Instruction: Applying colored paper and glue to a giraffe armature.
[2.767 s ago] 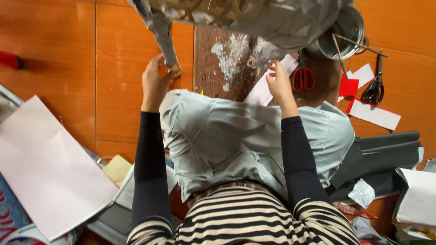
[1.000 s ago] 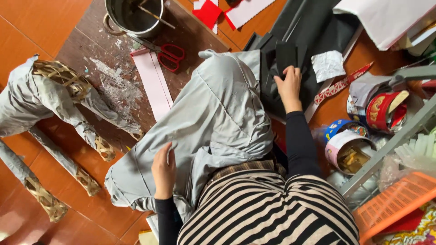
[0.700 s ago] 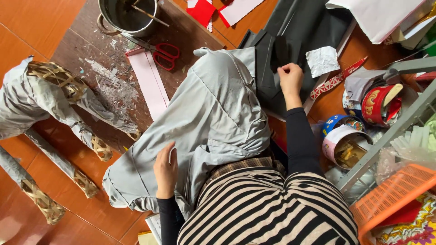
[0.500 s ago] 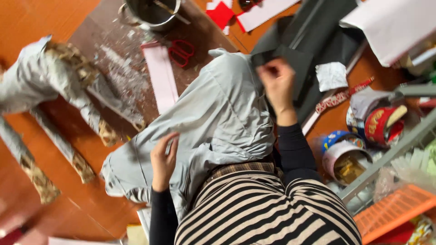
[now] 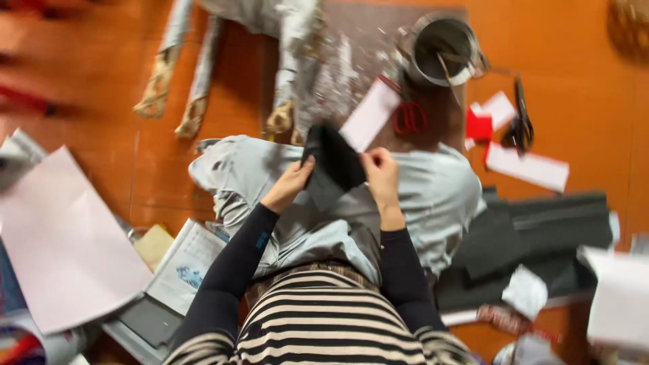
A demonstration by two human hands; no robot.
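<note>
Both hands, left hand (image 5: pixel 289 188) and right hand (image 5: pixel 380 170), are closed on a dark sheet (image 5: pixel 332 162), possibly paper, above the grey-trousered lap (image 5: pixel 433 196).

Dark folded sheet (image 5: pixel 334 162), raised above lap

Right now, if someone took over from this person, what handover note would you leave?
Left hand and right hand both pinch a dark sheet piece held up over the lap.
The grey paper-covered figure lies on the floor ahead, beside a metal pot and red scissors.
More dark sheets lie stacked to the right; black scissors are beyond them.
Done: one dark piece is in hand.
Left: it is not yet on anything.
</note>
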